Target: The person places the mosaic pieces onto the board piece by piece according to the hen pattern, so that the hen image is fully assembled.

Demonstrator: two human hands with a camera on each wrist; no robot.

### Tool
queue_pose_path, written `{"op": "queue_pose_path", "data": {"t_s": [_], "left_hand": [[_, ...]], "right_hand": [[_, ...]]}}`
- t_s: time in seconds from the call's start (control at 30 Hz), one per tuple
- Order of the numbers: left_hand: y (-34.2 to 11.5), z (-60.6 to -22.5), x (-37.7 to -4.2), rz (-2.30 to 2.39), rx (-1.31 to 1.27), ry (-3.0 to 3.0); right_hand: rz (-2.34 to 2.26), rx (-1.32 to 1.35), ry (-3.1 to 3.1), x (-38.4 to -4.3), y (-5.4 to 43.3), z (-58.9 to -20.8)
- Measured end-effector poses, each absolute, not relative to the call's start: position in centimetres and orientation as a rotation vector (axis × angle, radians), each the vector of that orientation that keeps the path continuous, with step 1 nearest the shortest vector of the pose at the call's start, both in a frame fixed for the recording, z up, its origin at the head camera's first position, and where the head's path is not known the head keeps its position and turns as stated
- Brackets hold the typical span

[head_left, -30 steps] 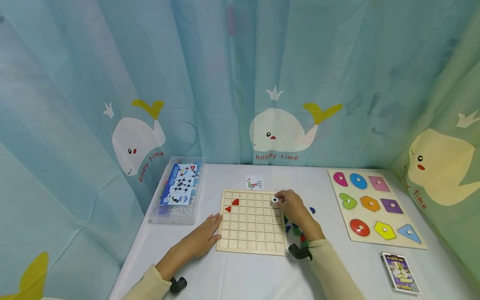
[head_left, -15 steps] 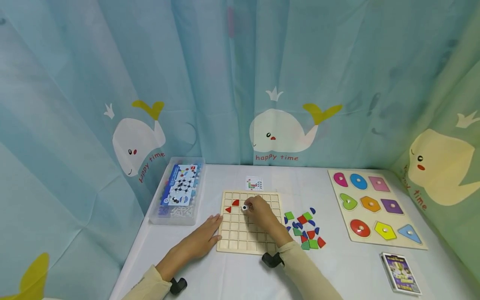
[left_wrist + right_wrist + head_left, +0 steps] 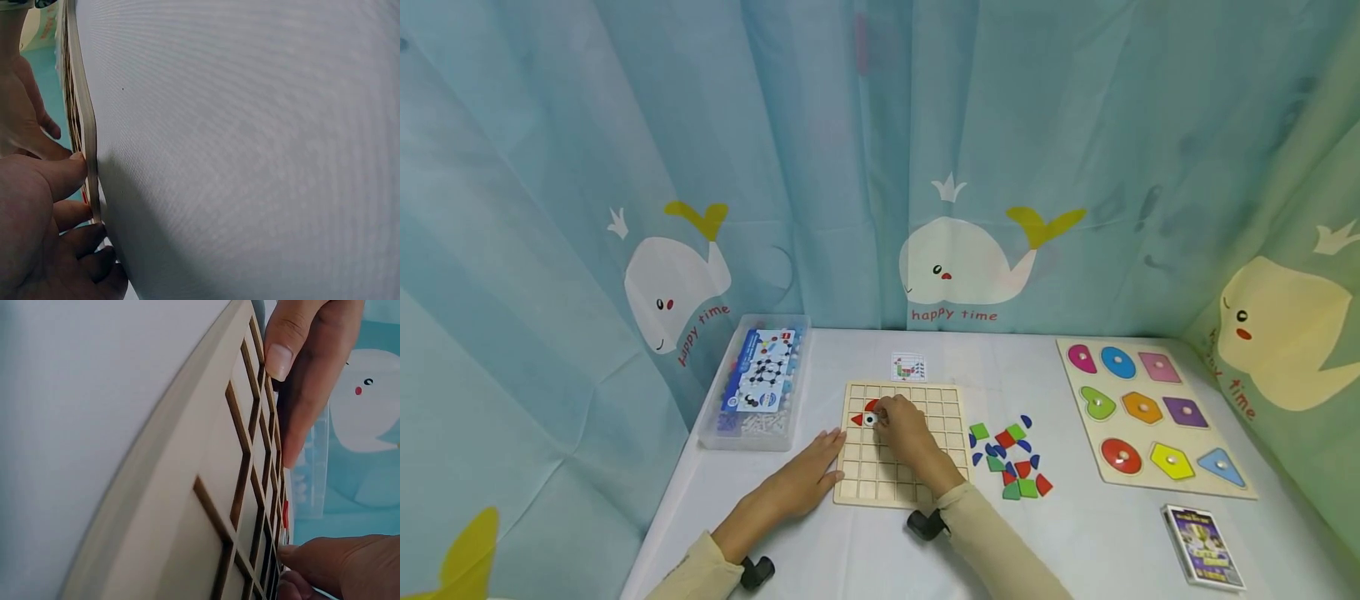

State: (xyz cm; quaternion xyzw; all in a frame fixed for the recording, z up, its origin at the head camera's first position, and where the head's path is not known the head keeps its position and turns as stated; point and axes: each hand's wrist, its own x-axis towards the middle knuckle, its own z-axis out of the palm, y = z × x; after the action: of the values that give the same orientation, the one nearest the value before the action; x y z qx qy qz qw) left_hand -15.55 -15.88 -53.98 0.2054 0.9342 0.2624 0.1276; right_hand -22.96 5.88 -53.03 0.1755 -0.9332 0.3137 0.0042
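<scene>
A wooden grid board (image 3: 865, 488) lies on the white table. My left hand (image 3: 811, 472) rests on the table at the board's left side; in the left wrist view its thumb and fingertips touch the board's edge. My right hand (image 3: 912, 437) is over the upper left of the grid, pinching a small white tile with a black dot (image 3: 870, 420). Left of this tile is a red triangle (image 3: 857, 420), and a red quarter-circle piece (image 3: 870, 405) lies just above it. In the right wrist view, the right thumb and fingers (image 3: 300, 553) are low at the grid.
Loose green, red and blue shapes (image 3: 1006, 437) lie right of the board. Behind it is a small pattern card (image 3: 908, 367). A clear box of plastic parts (image 3: 760, 375) stands left; a knobbed shape puzzle (image 3: 1150, 442) and a card pack (image 3: 1202, 546) lie right.
My right hand has carried the white tile from the board's upper right corner leftward, to beside the red triangle and under the red quarter circle. My left hand has stayed in place.
</scene>
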Motion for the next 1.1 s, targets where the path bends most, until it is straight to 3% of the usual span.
{"op": "queue_pose_path", "data": {"t_s": [1.1], "left_hand": [[-15.90, -53.79, -15.46, 0.770, 0.612, 2.724]], "right_hand": [[0.886, 0.584, -2.898, -23.10, 4.97, -53.29]]}}
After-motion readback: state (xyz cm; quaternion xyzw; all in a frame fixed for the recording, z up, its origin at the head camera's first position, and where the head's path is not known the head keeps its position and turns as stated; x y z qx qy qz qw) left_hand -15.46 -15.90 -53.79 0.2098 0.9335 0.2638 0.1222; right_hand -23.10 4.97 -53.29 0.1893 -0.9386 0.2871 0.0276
